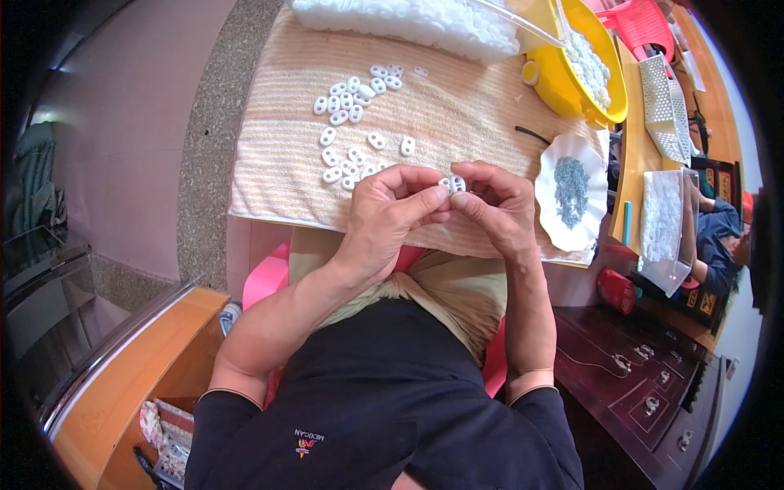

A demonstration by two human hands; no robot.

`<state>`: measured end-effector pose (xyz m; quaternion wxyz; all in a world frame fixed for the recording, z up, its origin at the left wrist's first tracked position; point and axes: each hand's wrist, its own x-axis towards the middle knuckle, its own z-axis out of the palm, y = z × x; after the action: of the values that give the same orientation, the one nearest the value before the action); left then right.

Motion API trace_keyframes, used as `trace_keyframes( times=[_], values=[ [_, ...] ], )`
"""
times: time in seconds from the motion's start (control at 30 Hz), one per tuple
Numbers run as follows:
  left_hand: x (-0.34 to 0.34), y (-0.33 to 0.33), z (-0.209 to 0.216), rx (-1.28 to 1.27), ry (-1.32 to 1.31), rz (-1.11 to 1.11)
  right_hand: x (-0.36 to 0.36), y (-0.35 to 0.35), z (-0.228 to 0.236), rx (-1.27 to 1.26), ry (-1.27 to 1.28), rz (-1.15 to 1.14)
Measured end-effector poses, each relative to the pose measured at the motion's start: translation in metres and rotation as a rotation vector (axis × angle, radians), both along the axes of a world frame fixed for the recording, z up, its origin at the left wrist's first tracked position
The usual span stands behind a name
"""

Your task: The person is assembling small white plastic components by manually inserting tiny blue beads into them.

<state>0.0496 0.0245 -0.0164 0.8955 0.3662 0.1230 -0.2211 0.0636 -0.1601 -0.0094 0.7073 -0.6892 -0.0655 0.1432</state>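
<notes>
Between the fingertips of my left hand and my right hand is a small white oval two-holed piece, pinched from both sides over the near edge of the striped towel. Whether it is one piece or two pressed together, I cannot tell. Left of my hands lie several loose white two-holed pieces in a rough curve. To the right of my right hand stands a white wavy-edged dish holding a heap of small dark grey-green bits too fine to name.
A clear box of white pieces stands at the far edge of the towel. Beside it is a yellow basin with more white pieces. Further right are a white perforated basket, a clear bin and another person.
</notes>
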Motion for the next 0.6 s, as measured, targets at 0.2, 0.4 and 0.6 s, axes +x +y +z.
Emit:
trace_keyframes(
  times=[0.2, 0.4, 0.6],
  values=[
    [-0.0003, -0.0006, 0.0, 0.0, -0.014, -0.015, -0.001, 0.0001, 0.0003, 0.012, 0.0, -0.002],
    [-0.0002, 0.0002, -0.0005, 0.005, 0.012, -0.033, -0.0016, 0.001, -0.0013, 0.059, -0.005, 0.003],
    [0.0009, 0.0005, 0.0021, -0.004, 0.001, -0.043, -0.0023, 0.0001, 0.001, 0.056, 0.003, -0.005]
  ],
)
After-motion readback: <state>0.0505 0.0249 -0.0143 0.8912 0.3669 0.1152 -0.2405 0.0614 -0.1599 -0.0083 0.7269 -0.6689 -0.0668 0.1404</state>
